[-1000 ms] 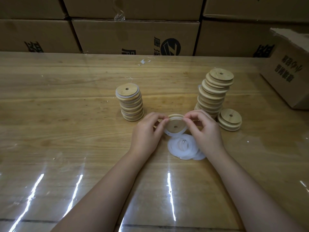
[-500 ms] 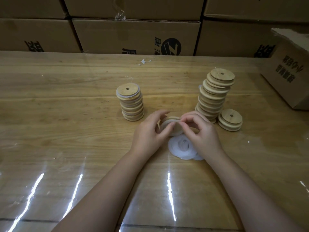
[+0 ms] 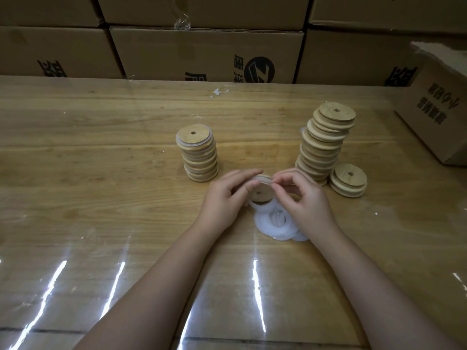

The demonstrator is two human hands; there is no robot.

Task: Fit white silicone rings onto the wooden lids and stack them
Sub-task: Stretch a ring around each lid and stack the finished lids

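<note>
I hold one wooden lid (image 3: 260, 194) in the middle of the table (image 3: 101, 173). My left hand (image 3: 225, 198) and right hand (image 3: 305, 200) both curl on its rim and pinch a white ring (image 3: 264, 178) at its edge. The ring pile (image 3: 275, 226) lies just under them. A short stack (image 3: 199, 155) stands far-left of my hands. A tall leaning stack (image 3: 323, 147) and a small stack (image 3: 348, 180) crowd the right. The table stretches wide near me and to the left. Boxes (image 3: 202, 54) line the far edge, and one box (image 3: 439, 117) sits far right.
</note>
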